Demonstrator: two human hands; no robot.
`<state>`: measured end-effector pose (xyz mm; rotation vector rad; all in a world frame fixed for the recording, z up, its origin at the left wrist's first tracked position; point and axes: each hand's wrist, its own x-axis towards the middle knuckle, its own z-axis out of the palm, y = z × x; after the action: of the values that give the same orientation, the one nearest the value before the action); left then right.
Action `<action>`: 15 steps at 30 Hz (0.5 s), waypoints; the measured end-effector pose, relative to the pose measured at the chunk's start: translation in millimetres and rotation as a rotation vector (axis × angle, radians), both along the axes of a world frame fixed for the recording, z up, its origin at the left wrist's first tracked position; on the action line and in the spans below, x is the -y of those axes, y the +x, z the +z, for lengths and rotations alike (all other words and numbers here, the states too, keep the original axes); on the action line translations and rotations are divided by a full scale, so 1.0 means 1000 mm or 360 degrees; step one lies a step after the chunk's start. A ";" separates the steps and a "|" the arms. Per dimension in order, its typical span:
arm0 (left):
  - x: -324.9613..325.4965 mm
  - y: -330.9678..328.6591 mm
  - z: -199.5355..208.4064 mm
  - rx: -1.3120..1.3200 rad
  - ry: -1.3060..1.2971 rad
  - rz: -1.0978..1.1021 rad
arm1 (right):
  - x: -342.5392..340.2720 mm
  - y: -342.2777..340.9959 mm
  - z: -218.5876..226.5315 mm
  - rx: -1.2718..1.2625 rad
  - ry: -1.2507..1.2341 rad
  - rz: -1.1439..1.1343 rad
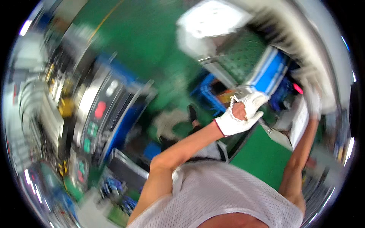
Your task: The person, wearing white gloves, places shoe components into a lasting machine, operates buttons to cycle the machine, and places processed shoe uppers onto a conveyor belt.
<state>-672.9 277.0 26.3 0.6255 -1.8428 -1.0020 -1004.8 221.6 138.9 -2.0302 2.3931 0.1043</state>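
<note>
Left hand [243, 117], in a white glove with a ragged gap baring some skin, has its thumb apart from the bent fingers, but its underside is hidden, so can't tell if it's gripping anything. Right hand [312, 100] is a pale smear, so no telling its grip either.

Nearest the left fingers is a blue panel [269, 74] with a pale edge, just beyond them and up to the right; contact isn't clear. Next to that panel sits a green dotted surface [243, 57]. Right hand is right by a white flat-sided piece [299, 123], touching or not, dunno, with a red glow [297, 88] near it.

As for labels, any markings on the control panel [99, 114] with red and green buttons are too blurry to read.
</note>
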 end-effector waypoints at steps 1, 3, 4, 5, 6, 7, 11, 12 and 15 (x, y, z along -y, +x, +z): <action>-0.009 0.044 -0.011 0.0159 0.0153 0.0170 | -0.024 0.043 0.018 0.0355 -0.0389 -0.0060; -0.050 0.159 -0.036 0.0539 0.0448 0.0622 | -0.069 0.138 0.033 0.1023 -0.0916 0.0006; -0.083 0.215 -0.047 0.0574 0.0690 0.0971 | -0.086 0.200 0.025 0.1396 -0.1048 0.0132; -0.130 0.267 -0.076 0.0595 0.0847 0.1484 | -0.081 0.209 -0.019 0.1910 -0.0676 0.0198; -0.182 0.315 -0.085 0.0763 0.0901 0.1842 | -0.087 0.260 -0.030 0.1907 -0.0278 0.0395; -0.249 0.350 -0.098 0.1316 0.0455 0.2166 | -0.094 0.309 -0.039 0.1874 0.0110 0.0581; -0.523 0.393 -0.107 0.0506 0.1347 0.3584 | -0.143 0.453 -0.142 0.1612 0.1403 0.1194; -0.585 0.374 -0.114 0.0352 0.1358 0.3837 | -0.164 0.483 -0.163 0.1381 0.1550 0.1556; -0.649 0.281 -0.118 0.0065 0.1466 0.4146 | -0.259 0.560 -0.170 0.1034 0.1601 0.2260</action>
<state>-391.5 925.8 -91.4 2.3011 0.5673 0.2741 -444.9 480.5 -30.6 -2.1104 0.1122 0.4154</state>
